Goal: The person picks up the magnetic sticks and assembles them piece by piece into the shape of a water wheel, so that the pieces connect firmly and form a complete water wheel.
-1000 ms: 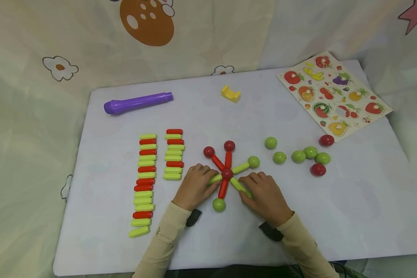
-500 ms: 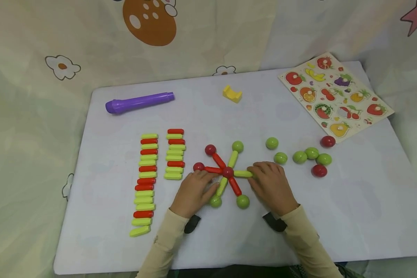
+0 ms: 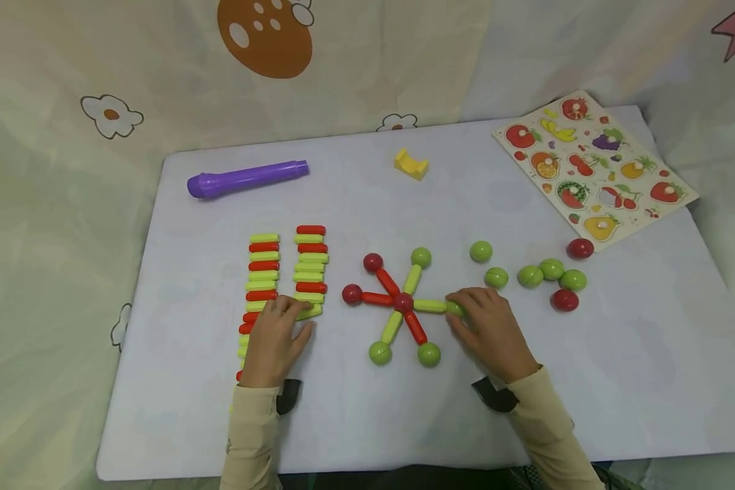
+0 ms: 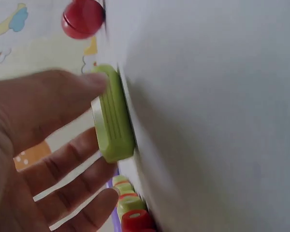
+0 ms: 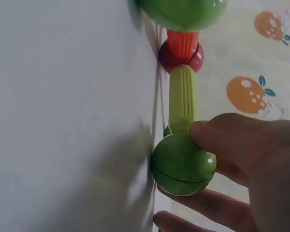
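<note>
A star of red and lime-green rods lies on the white table around a red ball (image 3: 403, 302). Each of its six arms ends in a red or green ball. My right hand (image 3: 493, 333) pinches the green ball (image 5: 183, 164) at the end of the arm pointing right. To the left, my left hand (image 3: 275, 344) is at the bottom of the shorter rod column (image 3: 310, 258). Its thumb and fingers pinch a lime-green rod (image 4: 113, 116), which sits slightly askew under the others. The hand and sleeve cover part of the longer rod column (image 3: 263, 265).
Loose green balls (image 3: 529, 275) and red balls (image 3: 565, 300) lie at the right. A fruit puzzle board (image 3: 588, 170) is at the back right corner. Along the back lie a purple microphone-shaped toy (image 3: 245, 179) and a yellow notched block (image 3: 411, 165). A patterned curtain (image 3: 373, 61) hangs behind.
The star has turned counterclockwise, then stopped. My left hand has left it for the shorter rod column and taken a lime-green rod. My right hand stays at the star, now on the right arm's ball.
</note>
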The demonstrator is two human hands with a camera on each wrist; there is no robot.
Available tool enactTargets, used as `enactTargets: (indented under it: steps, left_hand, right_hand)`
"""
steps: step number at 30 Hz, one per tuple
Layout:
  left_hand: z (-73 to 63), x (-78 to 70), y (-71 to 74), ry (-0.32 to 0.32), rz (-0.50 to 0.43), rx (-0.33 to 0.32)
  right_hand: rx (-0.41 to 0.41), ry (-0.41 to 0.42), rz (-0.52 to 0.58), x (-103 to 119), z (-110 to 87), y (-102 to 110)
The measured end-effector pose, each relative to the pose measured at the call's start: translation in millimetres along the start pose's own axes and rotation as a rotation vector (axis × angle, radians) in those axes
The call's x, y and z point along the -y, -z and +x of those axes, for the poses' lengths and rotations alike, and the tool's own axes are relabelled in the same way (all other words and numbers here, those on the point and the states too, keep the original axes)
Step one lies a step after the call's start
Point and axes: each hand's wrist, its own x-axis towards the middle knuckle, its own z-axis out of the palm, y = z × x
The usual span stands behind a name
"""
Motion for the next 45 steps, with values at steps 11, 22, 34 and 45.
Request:
enactTargets:
  steps: [11, 22, 34, 45]
  left_hand:
    - [0.5, -1.6, -6.9, -0.032, 0.008, 0.011]
    - [3.8, -12.8, -1.5, -0.104, -0.018, -0.097]
    - [-0.9, -17.8, -5.2, -0.038, 0.03, 0.028]
    - [5.7, -69.2, -35.0, 0.066, -0.348, 0.046]
  right_hand:
    - [0.003, -0.049, -0.014, -5, -4.3, 6]
    - [-0.266, -0.133, 0.001, -30, 9.0, 43]
    - [-0.214, -0.102, 0.049, -26, 15.0, 37]
    - [-0.142, 0.043, 0.073, 2, 28.8, 17]
